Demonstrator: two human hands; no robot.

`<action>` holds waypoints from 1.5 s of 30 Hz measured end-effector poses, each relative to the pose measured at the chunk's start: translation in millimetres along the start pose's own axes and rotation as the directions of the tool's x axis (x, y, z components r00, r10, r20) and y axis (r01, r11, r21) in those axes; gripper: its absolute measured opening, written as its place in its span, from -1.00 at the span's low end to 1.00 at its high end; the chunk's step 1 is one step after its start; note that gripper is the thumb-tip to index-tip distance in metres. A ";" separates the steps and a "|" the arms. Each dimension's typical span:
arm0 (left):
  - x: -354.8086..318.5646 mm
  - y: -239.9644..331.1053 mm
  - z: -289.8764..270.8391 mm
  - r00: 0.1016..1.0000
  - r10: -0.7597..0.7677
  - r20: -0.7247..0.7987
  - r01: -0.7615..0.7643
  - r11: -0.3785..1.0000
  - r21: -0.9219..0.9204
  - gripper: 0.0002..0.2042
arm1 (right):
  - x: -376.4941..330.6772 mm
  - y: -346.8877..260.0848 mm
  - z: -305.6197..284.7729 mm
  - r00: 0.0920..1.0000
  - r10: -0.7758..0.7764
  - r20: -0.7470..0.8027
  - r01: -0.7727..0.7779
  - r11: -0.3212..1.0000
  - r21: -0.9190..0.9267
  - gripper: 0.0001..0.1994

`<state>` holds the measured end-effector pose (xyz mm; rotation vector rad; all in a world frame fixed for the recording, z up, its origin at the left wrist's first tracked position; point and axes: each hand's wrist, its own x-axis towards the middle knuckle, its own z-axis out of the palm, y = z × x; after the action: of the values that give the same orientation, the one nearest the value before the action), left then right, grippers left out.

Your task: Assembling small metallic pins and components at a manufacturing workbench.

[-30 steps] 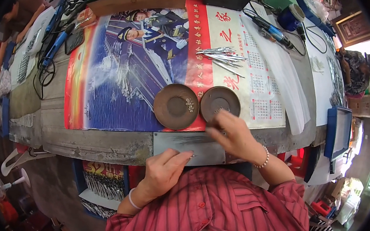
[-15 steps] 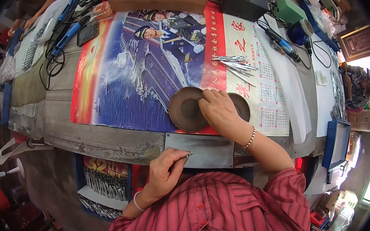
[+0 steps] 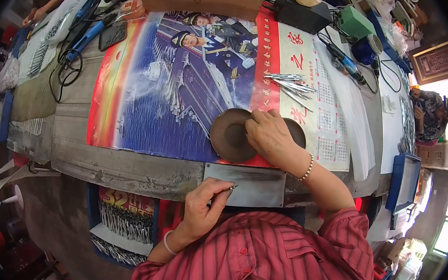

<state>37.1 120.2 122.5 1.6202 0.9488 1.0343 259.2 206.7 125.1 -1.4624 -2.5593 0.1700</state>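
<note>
Down by the table's front edge, my left hand (image 3: 204,205) is closed in a pinch. A small, thin metal piece (image 3: 234,187) pokes out between its thumb and forefinger, its end dark. My right hand (image 3: 273,139) reaches over a round brown dish (image 3: 228,144), fingers bent together at the dish's right rim. Whatever those fingertips hold is hidden from this view. Partly covered by that hand, a second round dark dish (image 3: 298,133) lies just to its right. Farther back, a loose pile of slim silver metal pieces (image 3: 294,86) rests on the poster sheet.
A large printed poster (image 3: 147,100) covers the tabletop. A grey metal plate (image 3: 257,189) sits at the front edge. Blue-handled corded tools (image 3: 85,43) lie left, another (image 3: 344,62) right. Below the table is a tray of metal pieces (image 3: 124,222). Two people sit at the far sides.
The view has shifted slightly. My right hand stays at the dish's rim, its fingers a little lower over the dish. My left hand keeps its pinch on the small metal piece.
</note>
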 end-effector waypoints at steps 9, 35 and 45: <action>2.2 1.6 14.2 0.928 -0.364 -0.076 0.262 0.785 -0.561 -0.79 | -24.8 -53.0 -30.8 0.938 0.246 -0.245 -0.039 0.775 0.631 -0.80; 2.4 11.8 47.2 0.872 -0.490 -0.007 0.281 0.511 -0.812 -0.80 | -65.2 -78.5 -6.8 0.798 0.364 -0.481 -0.039 0.827 0.561 -0.78; -4.9 10.0 53.0 0.921 -0.391 0.003 0.212 0.491 -0.845 -0.75 | -64.1 -86.7 -5.7 0.766 0.341 -0.545 0.052 0.812 0.581 -0.75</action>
<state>86.1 97.0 121.5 0.5114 0.6416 1.1449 219.5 107.5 140.4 -1.2049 -1.6401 0.3606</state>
